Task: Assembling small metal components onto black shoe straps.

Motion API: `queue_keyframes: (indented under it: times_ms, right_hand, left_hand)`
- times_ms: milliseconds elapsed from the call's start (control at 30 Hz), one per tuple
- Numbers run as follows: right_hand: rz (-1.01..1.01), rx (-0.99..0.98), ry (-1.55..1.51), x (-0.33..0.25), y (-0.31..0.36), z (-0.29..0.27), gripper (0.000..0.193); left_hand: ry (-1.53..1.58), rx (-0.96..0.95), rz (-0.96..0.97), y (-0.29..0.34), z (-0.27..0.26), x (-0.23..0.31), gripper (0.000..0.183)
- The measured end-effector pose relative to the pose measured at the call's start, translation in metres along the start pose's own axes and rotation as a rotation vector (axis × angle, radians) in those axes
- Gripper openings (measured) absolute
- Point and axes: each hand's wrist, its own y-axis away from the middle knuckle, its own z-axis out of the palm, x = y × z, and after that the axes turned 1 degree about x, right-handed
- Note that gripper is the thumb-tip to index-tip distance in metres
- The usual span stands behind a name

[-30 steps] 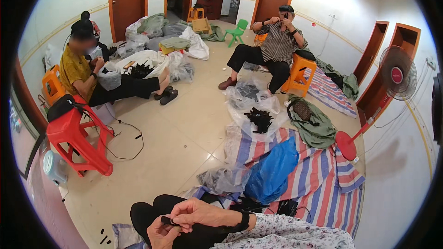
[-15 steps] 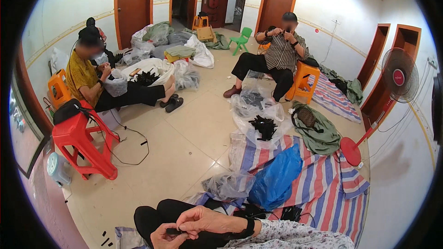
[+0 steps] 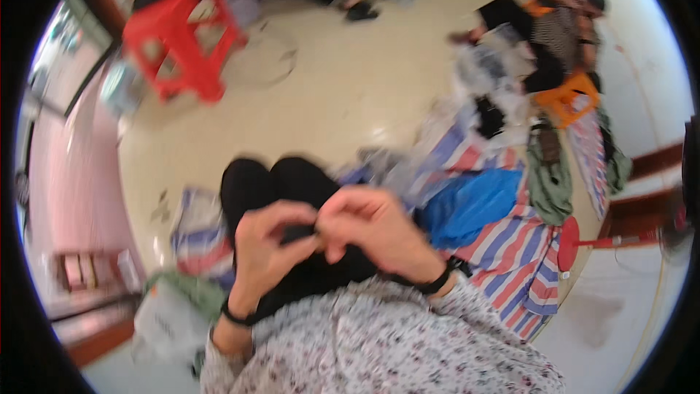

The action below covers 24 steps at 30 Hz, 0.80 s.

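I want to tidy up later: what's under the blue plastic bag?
The striped sheet shows beside the blue plastic bag, which appears to lie on it. Anything directly beneath the bag is covered and cannot be seen.

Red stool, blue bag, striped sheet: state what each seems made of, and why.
The red stool looks like smooth moulded plastic: one colour from seat to legs. The blue bag seems thin, slightly shiny plastic film, judging by its crumples and highlights. The striped sheet, matt and creased, may be woven plastic; blur leaves cloth possible.
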Motion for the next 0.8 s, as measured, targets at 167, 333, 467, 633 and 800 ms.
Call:
queue_keyframes:
  times_ms: [167, 333, 467, 633, 800]
  right_hand:
    - [0.015, -0.101, -0.103, 0.003, -0.008, -0.006, 0.012]
    - [0.058, -0.126, -0.102, 0.000, -0.008, -0.007, 0.012]
    - [0.063, -0.098, -0.067, -0.007, -0.006, -0.003, 0.009]
    - [0.028, 0.000, -0.153, -0.009, -0.008, 0.002, 0.006]
    - [0.030, 0.001, -0.135, -0.014, -0.009, 0.001, 0.005]
  left_hand:
    - [0.251, -0.030, -0.126, 0.004, -0.006, 0.001, 0.023]
    - [0.237, -0.058, -0.198, 0.004, -0.012, 0.010, 0.024]
    - [0.181, -0.076, -0.189, 0.003, -0.013, 0.003, 0.027]
    - [0.219, -0.079, -0.135, -0.004, -0.011, 0.007, 0.027]
    - [0.169, -0.096, -0.116, -0.007, -0.009, 0.009, 0.028]
